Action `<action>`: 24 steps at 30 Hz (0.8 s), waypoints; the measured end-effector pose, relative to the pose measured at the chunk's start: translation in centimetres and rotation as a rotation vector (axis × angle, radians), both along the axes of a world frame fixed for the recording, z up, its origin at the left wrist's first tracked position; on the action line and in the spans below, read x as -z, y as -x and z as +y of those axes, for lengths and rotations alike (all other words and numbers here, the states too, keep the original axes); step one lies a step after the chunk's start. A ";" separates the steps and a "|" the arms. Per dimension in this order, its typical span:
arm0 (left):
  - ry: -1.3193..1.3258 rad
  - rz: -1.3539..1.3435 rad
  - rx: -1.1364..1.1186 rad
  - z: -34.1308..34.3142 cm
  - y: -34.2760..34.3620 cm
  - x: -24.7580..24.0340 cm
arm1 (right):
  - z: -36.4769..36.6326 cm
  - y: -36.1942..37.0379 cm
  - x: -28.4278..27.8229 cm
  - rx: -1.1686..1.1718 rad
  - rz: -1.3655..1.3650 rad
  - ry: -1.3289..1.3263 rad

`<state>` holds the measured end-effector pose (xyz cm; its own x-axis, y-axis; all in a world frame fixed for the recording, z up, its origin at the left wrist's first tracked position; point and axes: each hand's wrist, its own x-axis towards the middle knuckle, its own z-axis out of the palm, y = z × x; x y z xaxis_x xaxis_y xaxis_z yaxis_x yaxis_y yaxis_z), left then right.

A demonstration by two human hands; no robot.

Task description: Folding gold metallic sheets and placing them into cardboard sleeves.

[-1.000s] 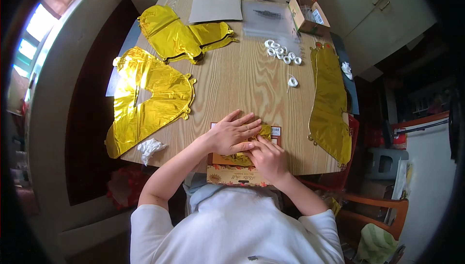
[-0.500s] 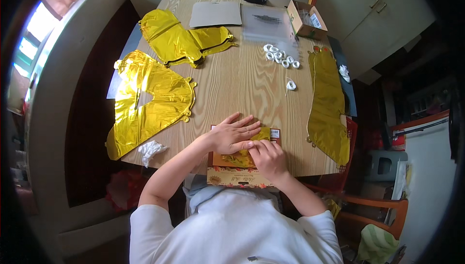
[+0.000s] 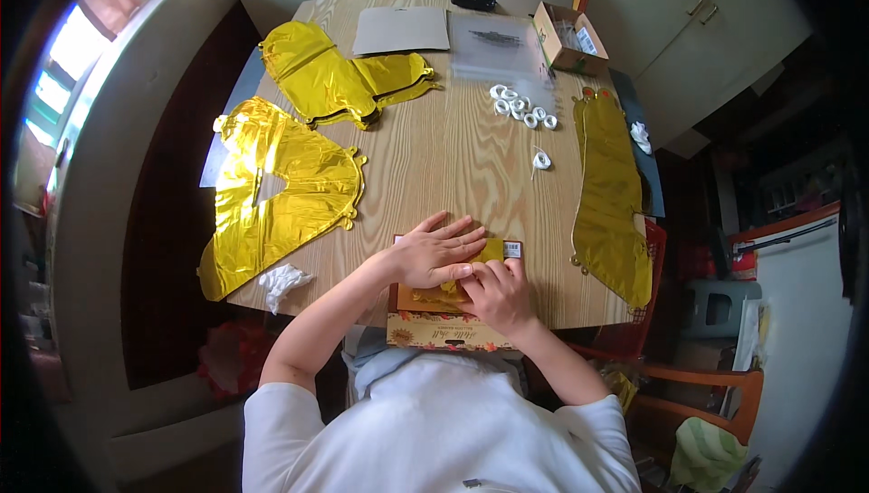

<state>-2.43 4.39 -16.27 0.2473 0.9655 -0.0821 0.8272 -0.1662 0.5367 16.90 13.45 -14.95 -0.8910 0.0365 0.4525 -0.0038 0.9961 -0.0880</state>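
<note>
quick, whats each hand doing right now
Left hand: open, flat, palm down on the folded gold foil in the box.
Right hand: fingers curled on the same foil; a real grip cannot be told.

Wood-grain table (image 3: 453, 158) fills middle of frame. Gold foil balloons: one left (image 3: 281, 194), one upper left (image 3: 339, 81), long one down right edge (image 3: 611, 194). Grey sheet (image 3: 400, 29) top centre, clear bag (image 3: 498, 40) beside it, open carton (image 3: 566, 36) upper right. White rings (image 3: 520, 105) right of centre. Flat box (image 3: 448, 307) at bottom edge, crumpled tissue (image 3: 282, 281) lower left.
</note>
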 end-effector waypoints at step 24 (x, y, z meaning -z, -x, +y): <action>-0.035 0.010 -0.016 0.0 -0.1 0.2 | -0.5 -1.2 0.9 -0.090 0.057 0.024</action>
